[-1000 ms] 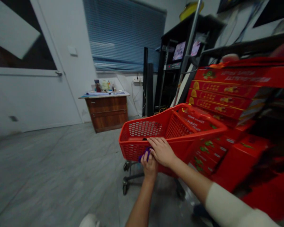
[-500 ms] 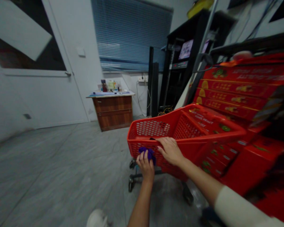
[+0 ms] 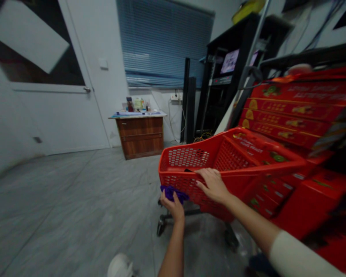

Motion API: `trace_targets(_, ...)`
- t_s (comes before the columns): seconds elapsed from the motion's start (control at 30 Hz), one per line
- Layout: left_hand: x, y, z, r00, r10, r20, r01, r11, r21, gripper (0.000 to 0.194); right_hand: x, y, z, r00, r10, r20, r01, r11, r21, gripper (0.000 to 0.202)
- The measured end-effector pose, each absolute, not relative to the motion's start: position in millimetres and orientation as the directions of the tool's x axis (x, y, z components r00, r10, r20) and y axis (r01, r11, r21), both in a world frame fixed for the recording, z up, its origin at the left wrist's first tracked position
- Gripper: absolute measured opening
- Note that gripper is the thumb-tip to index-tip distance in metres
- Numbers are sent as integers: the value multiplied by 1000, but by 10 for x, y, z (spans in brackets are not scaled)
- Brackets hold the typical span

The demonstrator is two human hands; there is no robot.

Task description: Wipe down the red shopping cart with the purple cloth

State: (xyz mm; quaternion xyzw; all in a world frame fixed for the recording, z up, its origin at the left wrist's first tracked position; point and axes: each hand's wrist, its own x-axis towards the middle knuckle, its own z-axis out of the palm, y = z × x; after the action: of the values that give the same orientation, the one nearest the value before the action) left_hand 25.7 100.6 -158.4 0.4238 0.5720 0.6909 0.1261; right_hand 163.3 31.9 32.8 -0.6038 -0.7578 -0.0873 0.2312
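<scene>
- Grey floor (image 3: 83, 200) runs wide from the left end of the red plastic shopping cart (image 3: 242, 182) to the white door (image 3: 63, 123); that side gives the most room.
- Cart's right end sits close against stacked red printed cartons (image 3: 294, 123); tight there.
- Left hand (image 3: 173, 207): fingers and thumb holding crumpled purple cloth (image 3: 177, 195), just below the cart's near-left corner, against the outer perforated wall.
- Right hand (image 3: 215, 185): fingers over near rim, right of the cloth, thumb apart on outer wall; cannot tell how firmly it grips.
- Cart basket: small dark object (image 3: 187, 170) just behind the near rim, mostly hidden, cannot tell what; slanted red grid panel (image 3: 233, 154) toward the right end.
- Black caster wheel (image 3: 160, 227) under the left end, below the left hand.
- Brown wooden cabinet (image 3: 142, 134) beyond the cart's far-left corner, near the wall; dark bottle (image 3: 129, 104) and small items along its top's back edge.
- Black rack with lit screen (image 3: 229, 62) behind the cart.
- White shoe (image 3: 120, 266) at the bottom, on floor, left of the left forearm.
</scene>
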Motion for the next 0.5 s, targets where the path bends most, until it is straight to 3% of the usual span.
trace_targets(0.1,48,1155,-1282,-658,587,472,282,-389,877,46,1658,305,305,-185,867,463,950,278,-139,34)
trace_targets(0.2,-231,1310,-850,-615,507,604,389,-471,792,46,1670,273,285,-205,858,471,948,294,-123,36)
trace_targets(0.37,-189,1134,-511,-282,547,788,593,-547,591,40,1649,232,283,-209,860,466,950,291,-111,36)
trace_targets(0.5,-43,916,-379,3,605,796,690,-577,436,39,1633,233,285,-196,864,464,949,286,-131,36)
